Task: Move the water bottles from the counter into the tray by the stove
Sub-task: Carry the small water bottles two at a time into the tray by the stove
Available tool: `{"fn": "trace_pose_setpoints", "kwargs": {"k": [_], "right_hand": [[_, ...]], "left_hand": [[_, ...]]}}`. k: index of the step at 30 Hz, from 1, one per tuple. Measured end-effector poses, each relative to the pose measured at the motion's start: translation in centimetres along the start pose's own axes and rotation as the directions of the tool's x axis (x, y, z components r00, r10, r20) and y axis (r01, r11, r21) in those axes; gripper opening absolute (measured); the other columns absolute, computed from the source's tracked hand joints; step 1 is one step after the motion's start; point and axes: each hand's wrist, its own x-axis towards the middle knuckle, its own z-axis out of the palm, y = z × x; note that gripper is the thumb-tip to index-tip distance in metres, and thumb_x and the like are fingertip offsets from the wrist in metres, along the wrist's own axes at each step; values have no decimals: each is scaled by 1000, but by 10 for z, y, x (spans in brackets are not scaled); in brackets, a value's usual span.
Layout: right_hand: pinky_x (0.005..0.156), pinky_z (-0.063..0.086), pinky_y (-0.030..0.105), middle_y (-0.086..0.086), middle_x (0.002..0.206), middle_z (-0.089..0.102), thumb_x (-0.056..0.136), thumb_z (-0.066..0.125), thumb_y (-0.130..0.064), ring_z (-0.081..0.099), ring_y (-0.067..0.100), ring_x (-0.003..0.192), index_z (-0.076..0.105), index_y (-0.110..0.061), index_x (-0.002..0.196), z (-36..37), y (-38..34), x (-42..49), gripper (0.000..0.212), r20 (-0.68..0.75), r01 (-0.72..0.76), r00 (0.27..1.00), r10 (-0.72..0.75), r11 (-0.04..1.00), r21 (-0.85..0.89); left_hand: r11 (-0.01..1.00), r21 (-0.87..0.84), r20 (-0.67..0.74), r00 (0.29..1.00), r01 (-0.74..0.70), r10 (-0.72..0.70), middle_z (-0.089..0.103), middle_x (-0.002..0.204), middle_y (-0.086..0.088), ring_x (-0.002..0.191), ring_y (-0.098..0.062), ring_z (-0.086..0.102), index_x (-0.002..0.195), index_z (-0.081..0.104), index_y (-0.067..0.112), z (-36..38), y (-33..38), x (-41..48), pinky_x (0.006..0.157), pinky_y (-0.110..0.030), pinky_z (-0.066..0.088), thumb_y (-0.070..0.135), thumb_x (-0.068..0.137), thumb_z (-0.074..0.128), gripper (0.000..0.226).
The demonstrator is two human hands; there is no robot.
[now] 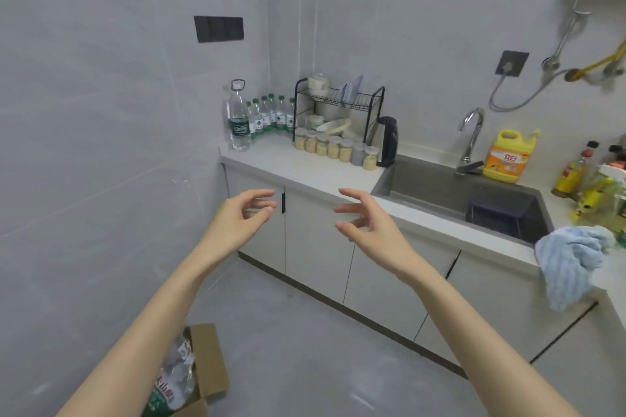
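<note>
Box sits on the floor, low on the left. Left hand is up in the air, fingers loosely bent, holding nothing. Water bottles stand in the far corner of the counter, just beside a dish rack. Right hand is loose too, holding nothing. Sink and blue cloth are on the right.

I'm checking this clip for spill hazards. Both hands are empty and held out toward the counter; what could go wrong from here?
1. The small bottles stand packed in the corner, partly behind the tall bottle; reaching past it may tip it.
2. The row of jars and the dish rack stand right beside them, so a lifted bottle might knock a jar.
3. Grabbing several at once with the left hand and right hand risks a drop.
</note>
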Motion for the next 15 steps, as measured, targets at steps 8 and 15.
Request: {"fn": "trace_pose_setpoints", "kwargs": {"k": [8, 15], "right_hand": [[75, 50, 16, -10, 122, 59, 92, 60, -23, 62, 11, 89, 44, -34, 132, -13, 27, 151, 44, 98, 54, 994, -52, 998, -15], [80, 52, 24, -8, 120, 60, 91, 61, -20, 63, 17, 89, 48, -32, 130, 15, 57, 278, 42, 137, 64, 988, -66, 998, 20]], "left_hand": [[998, -20, -90, 994, 55, -57, 68, 103, 12, 96, -1, 62, 117, 59, 26, -2, -12, 126, 84, -18, 46, 14, 94, 56, 26], [993, 1, -108, 987, 119, -118, 68, 109, 12, 99, -12, 65, 116, 58, 32, -19, -65, 226, 88, -26, 49, 21, 93, 57, 25]]}}
